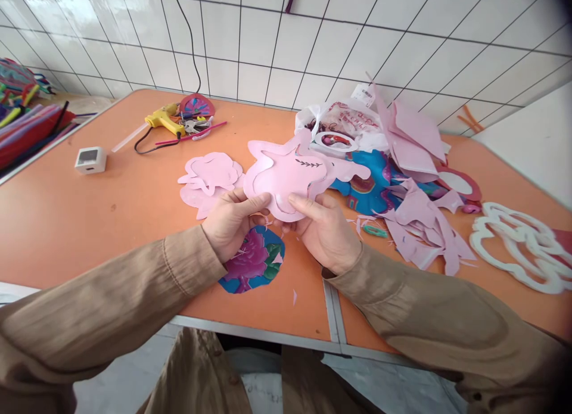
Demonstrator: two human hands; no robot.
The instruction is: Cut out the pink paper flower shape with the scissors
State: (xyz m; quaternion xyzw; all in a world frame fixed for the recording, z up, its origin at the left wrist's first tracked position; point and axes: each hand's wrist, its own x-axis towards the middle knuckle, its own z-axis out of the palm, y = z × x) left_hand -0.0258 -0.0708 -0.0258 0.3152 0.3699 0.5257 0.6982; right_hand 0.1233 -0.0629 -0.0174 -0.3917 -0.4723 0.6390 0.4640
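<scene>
Between both hands I hold a pink paper cut-out (286,179) just above the table, made of layered curved shapes with a dark leaf sprig printed on it. My left hand (232,220) pinches its lower left edge, thumb on top. My right hand (328,229) grips the lower right edge in the same way, its fingers partly hidden beneath. Below the hands lies a round blue piece (252,262) with a purple flower pattern. More pink cut-outs (210,176) rest on the table to the left of the held piece.
A yellow glue gun (165,119) and a small white box (90,160) are at the back left. To the right are pink paper scraps (424,226), folded pink sheets (413,134), a plastic bag (353,125) and white outline shapes (522,247). A tiled wall (263,44) stands behind the orange table (111,247).
</scene>
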